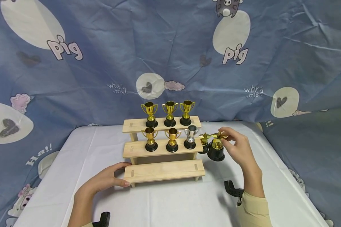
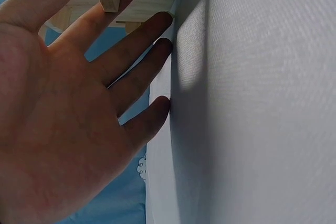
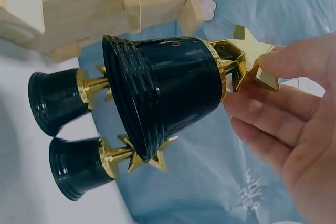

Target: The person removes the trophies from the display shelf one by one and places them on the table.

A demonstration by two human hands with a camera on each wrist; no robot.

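Observation:
My right hand (image 1: 238,146) pinches the gold star of a star trophy (image 3: 178,82) with a black base, to the right of a wooden three-step stand (image 1: 164,171). In the right wrist view, two more star trophies (image 3: 58,100) stand beyond it on the white cloth. At the left end of the lowest step, my left hand (image 1: 103,179) has its thumb at the front corner and its index finger toward the back. Its fingers (image 2: 134,51) are straight and spread in the left wrist view.
Three gold cup trophies (image 1: 170,113) line the top step. On the middle step stand two gold-coloured cups (image 1: 172,138) and a silver cup (image 1: 190,137). A white cloth (image 1: 170,205) covers the table, with a blue printed curtain (image 1: 170,47) behind.

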